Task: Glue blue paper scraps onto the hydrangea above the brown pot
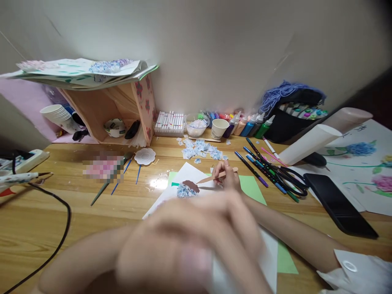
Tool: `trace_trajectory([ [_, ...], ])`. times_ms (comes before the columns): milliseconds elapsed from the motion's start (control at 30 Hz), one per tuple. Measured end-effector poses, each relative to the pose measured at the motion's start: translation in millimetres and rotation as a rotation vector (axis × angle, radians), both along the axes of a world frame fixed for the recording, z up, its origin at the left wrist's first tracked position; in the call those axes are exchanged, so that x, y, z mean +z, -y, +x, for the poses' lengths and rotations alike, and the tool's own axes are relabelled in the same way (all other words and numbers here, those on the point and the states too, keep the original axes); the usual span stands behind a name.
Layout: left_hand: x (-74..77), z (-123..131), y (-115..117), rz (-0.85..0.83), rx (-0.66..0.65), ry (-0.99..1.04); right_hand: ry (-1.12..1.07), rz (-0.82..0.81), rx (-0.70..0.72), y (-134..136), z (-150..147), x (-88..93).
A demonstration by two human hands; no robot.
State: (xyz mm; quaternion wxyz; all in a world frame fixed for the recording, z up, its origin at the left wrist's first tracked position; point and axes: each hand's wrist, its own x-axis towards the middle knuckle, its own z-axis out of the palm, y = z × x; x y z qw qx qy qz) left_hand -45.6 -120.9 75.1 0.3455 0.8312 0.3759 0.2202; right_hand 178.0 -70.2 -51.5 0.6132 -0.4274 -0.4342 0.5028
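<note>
My right hand (226, 176) reaches forward over the desk and pinches a wooden craft stick (214, 177) whose tip points left toward a brown paper shape (191, 185). Small blue-white paper bits (185, 192) are stuck beside that shape on a white sheet (186, 171) lying over green paper (252, 189). My left hand (186, 241) is very close to the camera, large and blurred, with fingers curled; whatever is in it cannot be made out. A pile of loose blue-white paper pieces (200, 149) lies behind the sheet.
Pens and black scissors (275, 173) lie right of the sheet, a black phone (338, 204) beyond them. Markers (169, 122), paint bottles (248, 124) and a paper cup (219, 128) line the wall. A wooden box (116, 112) stands back left. A black cable (58, 212) crosses the left.
</note>
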Motion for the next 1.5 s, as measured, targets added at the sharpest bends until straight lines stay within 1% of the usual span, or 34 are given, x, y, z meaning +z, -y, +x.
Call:
trace_trajectory([
  [33,-1.3,10,-21,-0.003,-0.029,0.018,-0.008,-0.006,-0.028,-1,1,-0.3],
  [67,-6.8,20,-43,0.011,-0.004,0.057,-0.015,-0.012,-0.051,-3,2,-0.6],
  [100,-16.1,29,-65,0.03,0.054,0.046,-0.022,-0.019,-0.067,-4,3,-1.1],
  [133,-28.3,36,-84,0.083,0.176,0.011,-0.026,-0.025,-0.074,-5,3,-1.4],
  [167,-42.1,40,-102,0.119,0.288,-0.08,-0.028,-0.03,-0.077,-5,4,-1.7],
  [200,-56.2,43,-116,0.13,0.357,-0.191,-0.03,-0.036,-0.074,-5,4,-1.8],
  [267,-80.3,44,-134,0.13,0.411,-0.242,-0.023,-0.046,-0.062,-5,5,-1.5],
  [300,-88.9,43,-139,0.125,0.425,-0.254,-0.019,-0.05,-0.057,-5,4,-1.3],
  [333,-95.0,42,-142,0.116,0.431,-0.251,-0.016,-0.051,-0.051,-4,4,-1.1],
  [400,-101.1,41,-146,0.089,0.427,-0.249,-0.018,-0.049,-0.04,-4,4,-0.9],
  [567,-104.6,43,-154,0.019,0.407,-0.236,-0.023,-0.044,-0.025,-4,4,-0.6],
  [700,-104.4,37,-153,0.055,0.421,-0.208,-0.006,-0.045,-0.036,-3,4,1.2],
  [767,-101.7,32,-148,0.147,0.434,-0.214,0.006,-0.049,-0.039,-3,4,1.7],
  [833,-98.2,27,-143,0.313,0.429,-0.268,0.008,-0.052,-0.036,-3,4,1.6],
  [900,-94.4,23,-140,0.456,0.38,-0.315,0.009,-0.051,-0.031,-3,4,1.3],
  [933,-92.5,21,-138,0.476,0.353,-0.304,0.01,-0.047,-0.03,-3,4,1.3],
  [967,-90.5,20,-138,0.434,0.333,-0.264,0.011,-0.043,-0.03,-3,4,1.4],
  [1000,-88.5,18,-137,0.34,0.321,-0.207,0.011,-0.035,-0.031,-2,4,1.7],
  [1100,-81.8,11,-132,-0.107,0.27,-0.051,0.008,-0.002,-0.02,0,4,3.1],
  [1133,-79.6,8,-129,-0.246,0.221,-0.038,0.008,0.011,-0.01,0,3,3.7],
  [1167,-77.7,6,-127,-0.349,0.166,-0.04,0.009,0.019,0.005,0,3,4.1],
  [1200,-76.1,4,-124,-0.412,0.107,-0.054,0.011,0.019,0.024,0,2,4.5],
  [1267,-74.3,2,-121,-0.469,-0.003,-0.1,0.009,-0.006,0.066,-2,-1,4.7],
  [1367,-73.6,3,-121,-0.492,-0.131,-0.167,-0.022,-0.061,0.113,-8,-6,4.0],
  [1500,-73.3,7,-125,-0.511,-0.243,-0.265,-0.05,-0.067,0.128,-14,-12,3.1],
])
